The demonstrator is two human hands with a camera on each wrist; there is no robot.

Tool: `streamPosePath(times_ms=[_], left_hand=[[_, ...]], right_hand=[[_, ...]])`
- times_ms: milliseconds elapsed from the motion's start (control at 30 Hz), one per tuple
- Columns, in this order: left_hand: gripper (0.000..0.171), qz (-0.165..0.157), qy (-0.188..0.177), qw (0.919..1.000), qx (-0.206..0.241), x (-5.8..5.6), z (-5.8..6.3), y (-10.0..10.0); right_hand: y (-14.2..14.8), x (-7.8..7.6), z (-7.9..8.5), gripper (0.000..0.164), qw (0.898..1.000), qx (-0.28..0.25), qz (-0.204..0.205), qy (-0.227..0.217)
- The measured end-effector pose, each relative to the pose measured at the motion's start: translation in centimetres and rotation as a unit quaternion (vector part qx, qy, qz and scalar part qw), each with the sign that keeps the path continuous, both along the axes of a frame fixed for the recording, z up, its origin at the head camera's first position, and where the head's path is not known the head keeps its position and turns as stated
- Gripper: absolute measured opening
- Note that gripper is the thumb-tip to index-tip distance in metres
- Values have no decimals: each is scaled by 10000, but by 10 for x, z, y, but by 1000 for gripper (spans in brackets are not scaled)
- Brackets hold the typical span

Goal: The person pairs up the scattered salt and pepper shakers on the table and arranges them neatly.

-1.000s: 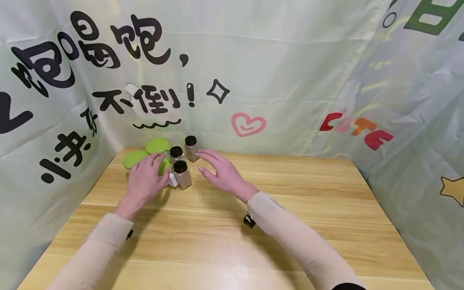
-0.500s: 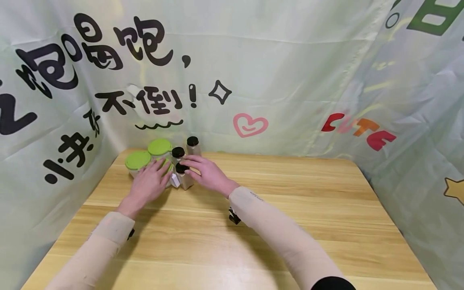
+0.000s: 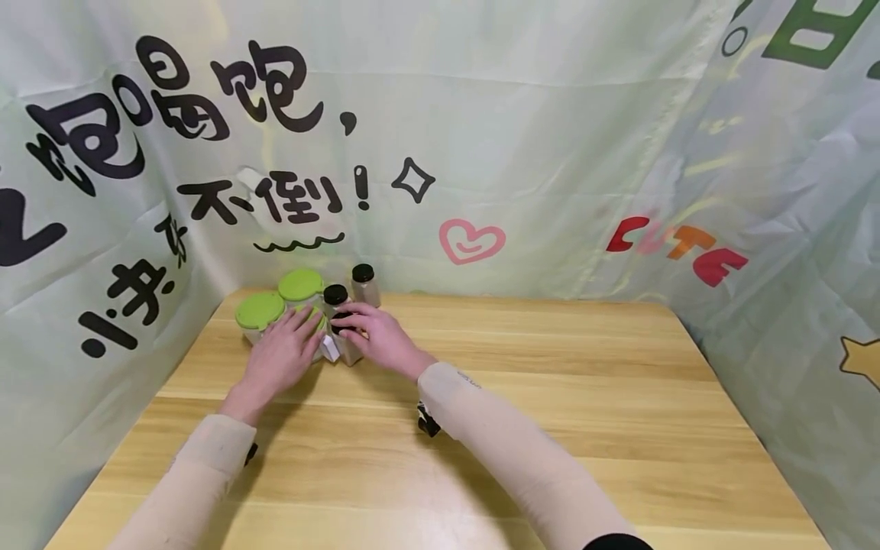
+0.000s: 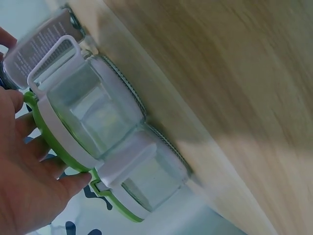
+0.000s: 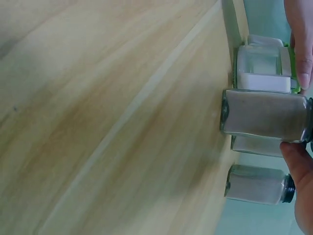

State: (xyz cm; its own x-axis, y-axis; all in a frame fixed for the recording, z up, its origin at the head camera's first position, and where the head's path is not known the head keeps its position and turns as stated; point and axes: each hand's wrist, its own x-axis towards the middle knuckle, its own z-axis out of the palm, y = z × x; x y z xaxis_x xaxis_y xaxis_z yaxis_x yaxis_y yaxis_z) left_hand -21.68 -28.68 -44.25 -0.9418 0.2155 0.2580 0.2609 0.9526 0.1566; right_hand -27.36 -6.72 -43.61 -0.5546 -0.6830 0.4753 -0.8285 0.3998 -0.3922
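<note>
My left hand (image 3: pixel 280 353) grips the green lid of the front clear jar (image 4: pixel 93 112) from above, its fingers spread over the lid's edge. The jar stands upright and has a white handle loop. My right hand (image 3: pixel 381 336) holds the front black-capped spice jar (image 5: pixel 266 115) near its cap, with the thumb against its side in the right wrist view. The jar is square, with pale brown powder inside. Two other spice jars stand behind it: one close by (image 3: pixel 335 296), the other farther back (image 3: pixel 365 284). The far fingers of my right hand are partly hidden.
Two more green-lidded jars stand in the corner, one at the left (image 3: pixel 260 312) and one behind (image 3: pixel 300 286). The wooden table (image 3: pixel 550 428) extends to the right. A printed cloth (image 3: pixel 550 153) hangs along its back and sides.
My right hand has moved left from beside the rear spice jar onto the front one and closed around its top. My left hand stays at the front green lid.
</note>
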Motion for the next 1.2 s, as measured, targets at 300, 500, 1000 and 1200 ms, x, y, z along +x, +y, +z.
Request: streamPosePath(times_ms=[300,500,1000,1200], left_hand=[[51,-208,65,9997,113,5,-1,5],[51,-506,132,9986,-17,7,1,15],[50,-966,0,9951,217,10,-3,38],[52,-1254,-83,9921,20,7,-4,57]], right_hand=[[7,7,2,31,9981,365,-488,-11],[23,9,4,31,9969,355,-699,-107],[79,21,-3,29,9967,-164,-791,-33],[103,27,-5,27,9956,-422,-840,43]])
